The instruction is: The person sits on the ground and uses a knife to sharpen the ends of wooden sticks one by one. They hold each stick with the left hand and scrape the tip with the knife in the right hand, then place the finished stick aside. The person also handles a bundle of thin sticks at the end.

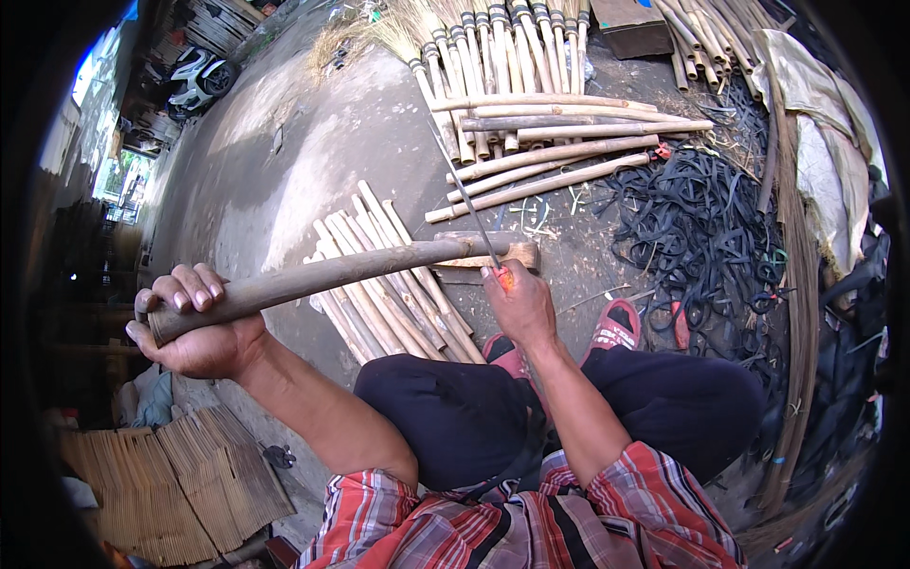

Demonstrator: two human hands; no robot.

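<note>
My left hand (213, 332) is closed around the near-left end of a brown bamboo stick (341, 278). The stick slants up to the right, and its far end lies over a wooden block (524, 257) on the ground. My right hand (521, 305) grips the orange handle of a long, thin-bladed tool (471, 201). Its dark blade points up and away, crossing the stick near its far end. Whether the blade touches the stick, and whether its edge is toothed, I cannot make out.
Cut bamboo sticks (393, 294) lie bundled beyond my knees. Farther off are more sticks (555, 161) and a row of brooms (502, 57). Black strips (706, 228) heap up on the right. Flat brown slatted stacks (175, 484) lie lower left. A motorbike (201, 78) stands far left.
</note>
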